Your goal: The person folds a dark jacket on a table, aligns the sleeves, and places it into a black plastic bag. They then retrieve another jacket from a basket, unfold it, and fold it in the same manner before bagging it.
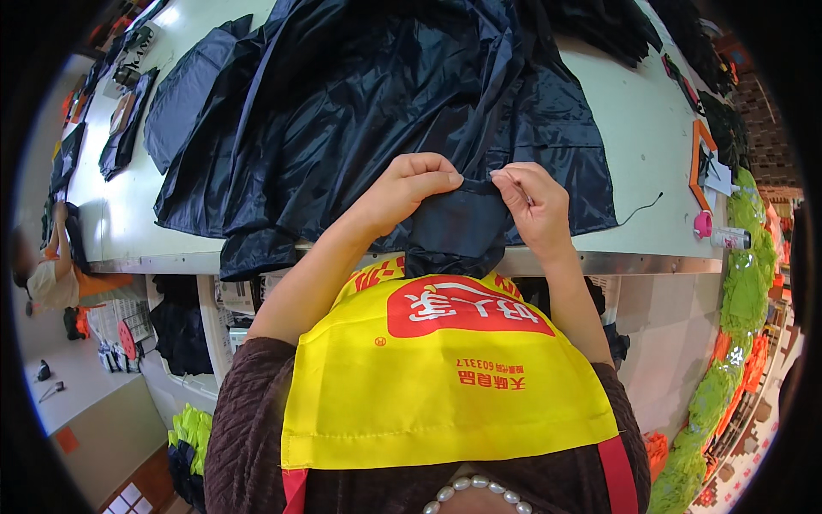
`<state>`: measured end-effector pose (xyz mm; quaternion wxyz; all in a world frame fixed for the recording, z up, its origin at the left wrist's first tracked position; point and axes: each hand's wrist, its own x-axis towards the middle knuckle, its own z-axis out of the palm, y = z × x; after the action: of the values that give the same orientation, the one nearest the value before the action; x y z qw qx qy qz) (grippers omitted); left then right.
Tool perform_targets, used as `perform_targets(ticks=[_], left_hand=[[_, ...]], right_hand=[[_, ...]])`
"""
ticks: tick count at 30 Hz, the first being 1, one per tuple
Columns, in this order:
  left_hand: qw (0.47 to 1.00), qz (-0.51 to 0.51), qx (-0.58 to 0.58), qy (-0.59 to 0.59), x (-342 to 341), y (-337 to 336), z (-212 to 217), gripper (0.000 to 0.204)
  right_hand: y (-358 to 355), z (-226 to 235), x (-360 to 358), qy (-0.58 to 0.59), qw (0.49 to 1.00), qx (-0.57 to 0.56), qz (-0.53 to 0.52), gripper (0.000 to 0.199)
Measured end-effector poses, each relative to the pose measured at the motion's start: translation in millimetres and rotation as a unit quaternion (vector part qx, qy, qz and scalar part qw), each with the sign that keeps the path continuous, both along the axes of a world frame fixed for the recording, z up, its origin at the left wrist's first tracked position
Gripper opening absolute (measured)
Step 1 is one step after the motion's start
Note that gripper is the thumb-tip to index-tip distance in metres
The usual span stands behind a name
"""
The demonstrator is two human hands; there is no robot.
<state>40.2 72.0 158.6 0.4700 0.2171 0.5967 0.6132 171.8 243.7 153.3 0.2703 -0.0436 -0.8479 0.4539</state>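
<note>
A large, shiny dark navy garment spreads in loose folds across the pale table. One part of it, a dark flap, comes toward me and hangs over the front edge, against my yellow apron. My left hand pinches the top edge of this flap between thumb and curled fingers. A short way to the right, my right hand pinches the same edge, its fingers bent inward. The stretch of edge between both hands is held fairly straight. What lies inside the right fingertips is too small to make out.
At the table's right end are an orange frame and a clear bottle. Bright green garments are heaped beyond it. Dark folded pieces lie on the left. Another person works at the far left.
</note>
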Motion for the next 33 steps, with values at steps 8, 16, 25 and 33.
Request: perform_targets(ticks=[8,16,25,33], left_hand=[[0.982,0.088,0.003,-0.167,17.4,2.1,-1.8,0.015],[0.976,0.086,-0.014,-0.199,21.1,-1.5,-3.8,0.014],[0.966,0.115,-0.052,-0.224,26.9,4.0,2.7,0.019],[0.964,0.119,-0.056,-0.231,28.0,4.7,-0.3,0.021]], right_hand=[[-36.0,29.6,16.2,0.037,0.974,0.188,0.124,0.013],[-16.6,38.6,34.8,-0.151,0.927,0.064,0.338,0.018],[7.9,25.7,25.6,-0.129,0.965,0.214,0.079,0.023],[8.0,10.0,20.1,-0.073,0.947,0.300,0.091,0.027]])
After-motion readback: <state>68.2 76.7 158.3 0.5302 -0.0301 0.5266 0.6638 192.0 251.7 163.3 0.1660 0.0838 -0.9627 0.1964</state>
